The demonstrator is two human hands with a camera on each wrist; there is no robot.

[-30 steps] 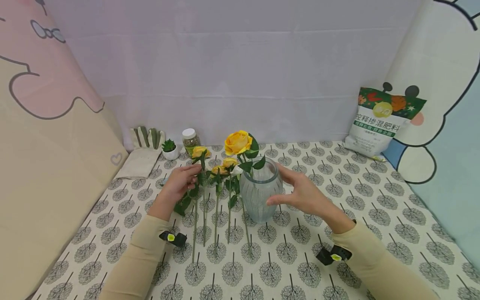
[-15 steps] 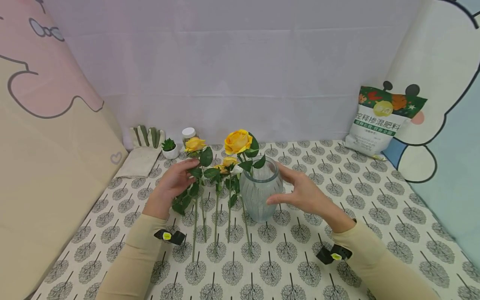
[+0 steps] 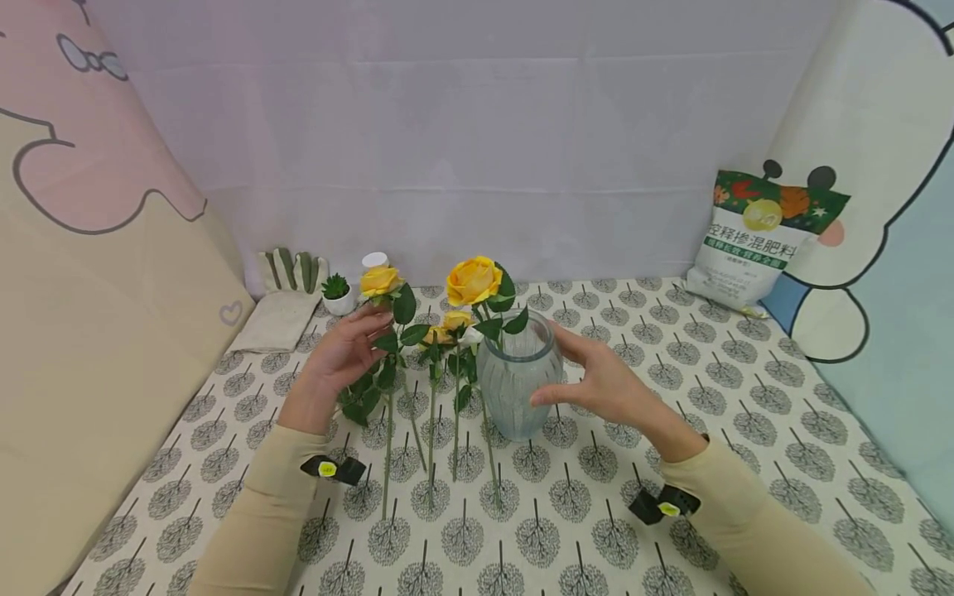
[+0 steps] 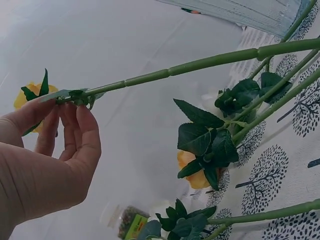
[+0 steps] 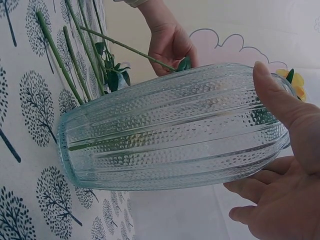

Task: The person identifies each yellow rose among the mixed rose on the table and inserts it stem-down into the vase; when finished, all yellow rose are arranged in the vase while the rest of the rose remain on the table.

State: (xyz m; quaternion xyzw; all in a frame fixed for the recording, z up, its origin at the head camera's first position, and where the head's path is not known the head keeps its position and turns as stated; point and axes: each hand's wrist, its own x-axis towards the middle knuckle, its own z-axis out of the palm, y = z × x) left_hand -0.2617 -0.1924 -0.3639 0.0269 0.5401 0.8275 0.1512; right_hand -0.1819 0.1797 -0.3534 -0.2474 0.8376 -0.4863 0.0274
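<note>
My left hand (image 3: 344, 352) pinches a yellow rose (image 3: 380, 281) by its stem (image 4: 215, 61) just below the bloom. The flower is raised off the table and its stem slants downward. With thumb in front and fingers on the far side, my right hand (image 3: 605, 387) holds the ribbed clear glass vase (image 3: 517, 401), which stands upright. One yellow rose (image 3: 474, 282) stands in the vase, its bloom and leaves above the rim. Between the left hand and the vase lie several more roses (image 3: 458, 320), stems toward me; some blooms are partly hidden by leaves.
At the back left are a pair of gloves (image 3: 286, 298), a small potted succulent (image 3: 338, 295) and a white-lidded jar (image 3: 375, 260), partly behind the held rose. A fertilizer bag (image 3: 753, 244) leans at the back right. A tree-print cloth (image 3: 462, 546) covers the table.
My left hand has lifted the rose and drawn it slightly left, so its bloom now sits higher and its stem tilts. My right hand and the vase stay put.
</note>
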